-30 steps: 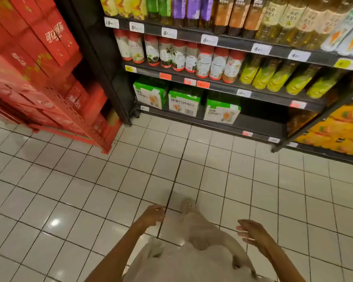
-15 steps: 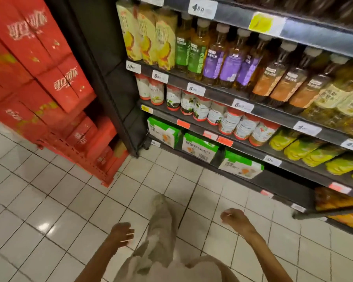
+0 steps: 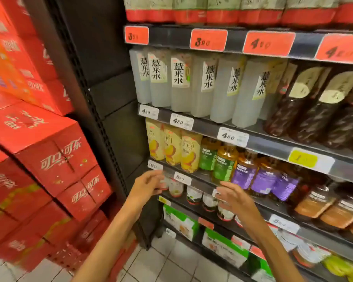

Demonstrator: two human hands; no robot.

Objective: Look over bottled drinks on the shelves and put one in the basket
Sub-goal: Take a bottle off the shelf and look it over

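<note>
Browsing is where things stand, nothing picked so far as I can tell. Biggest thing in view is the dark shelf unit point(image 3: 273, 143) on the right, packed with rows of bottled drinks, and on the left a big stack of red cola cartons point(image 3: 39, 159). Upper row has pale milky bottles point(image 3: 179, 82) with dark ones to their right; below that, yellow peach bottles point(image 3: 171, 147), a green-label tea bottle point(image 3: 224, 163) and purple-label bottles point(image 3: 263, 178).

Both hands are up near the shelf edge. The left hand point(image 3: 146, 185) has relaxed fingers and holds nothing; the right hand point(image 3: 235, 195) is spread open, just below the green-label tea bottle, also holding nothing.

No basket in view. Next move looks like closing fingers round one bottle and lifting it over the shelf lip.
</note>
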